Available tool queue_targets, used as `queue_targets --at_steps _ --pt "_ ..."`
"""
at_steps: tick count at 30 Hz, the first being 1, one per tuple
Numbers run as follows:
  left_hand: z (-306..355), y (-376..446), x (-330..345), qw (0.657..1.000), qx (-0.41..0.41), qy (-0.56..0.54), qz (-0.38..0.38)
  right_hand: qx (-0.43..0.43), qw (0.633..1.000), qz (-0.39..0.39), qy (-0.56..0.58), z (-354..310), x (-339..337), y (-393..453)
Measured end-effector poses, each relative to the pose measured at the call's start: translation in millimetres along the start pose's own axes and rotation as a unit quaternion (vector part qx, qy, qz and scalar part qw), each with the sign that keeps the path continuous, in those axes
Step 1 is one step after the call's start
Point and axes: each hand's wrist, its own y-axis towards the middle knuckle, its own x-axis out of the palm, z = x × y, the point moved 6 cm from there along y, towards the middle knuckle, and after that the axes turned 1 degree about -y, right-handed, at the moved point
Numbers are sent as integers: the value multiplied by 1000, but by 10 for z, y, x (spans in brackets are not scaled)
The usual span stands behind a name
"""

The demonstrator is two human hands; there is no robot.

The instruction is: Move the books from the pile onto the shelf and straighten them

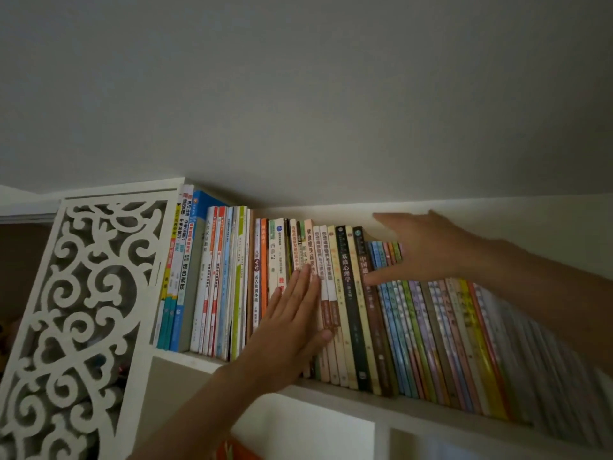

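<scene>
Left hand (292, 323): fingers straight and together, flat against upright colourful paperback books (345, 293)
Right hand (421, 250): fingers spread over thin books' tops, on white wooden shelf (331, 391)

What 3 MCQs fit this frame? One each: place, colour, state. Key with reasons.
1. Where does the left hand rest?
A. flat on the upright book spines mid-shelf
B. on the carved white lattice side panel
C. on the wall

2. What colour is the tall book spine with white characters just right of the left hand?
A. red
B. black
C. white

3. How is the right hand held?
A. fist
B. pinching a page
C. fingers spread over the thin colourful book tops

Key: A, palm lies on spines; B, the spine is dark; C, fingers are straight and splayed.
</scene>
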Motion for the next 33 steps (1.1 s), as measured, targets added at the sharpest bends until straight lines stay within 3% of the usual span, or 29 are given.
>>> queue_targets --at_steps 3,6,11,14,17,19,23,26,31,33 --pt "581 69 -33 997 13 -69 35 69 997 -22 -25 422 -103 -324" --pt "1050 212 133 997 52 -35 35 43 998 -19 43 506 68 -441" --pt "945 243 364 998 19 64 18 36 998 25 43 548 173 -407" --pt "1132 263 311 998 -11 37 58 76 994 44 66 854 54 -638" --pt "1625 263 374 995 71 -5 71 147 984 7 102 1257 45 -1053" --pt "1894 271 426 991 114 -12 66 131 981 -26 139 1349 177 -1233" --pt "1924 296 558 995 87 -17 42 75 970 28 231 1297 328 -1244" --pt "1856 284 564 996 81 -6 32 64 972 12 227 1265 329 -1199" --pt "1949 250 391 993 52 -108 -3 61 965 27 254 1217 255 -1404" --pt "1911 190 120 987 16 -161 0 62 974 17 217 1225 91 -1657"
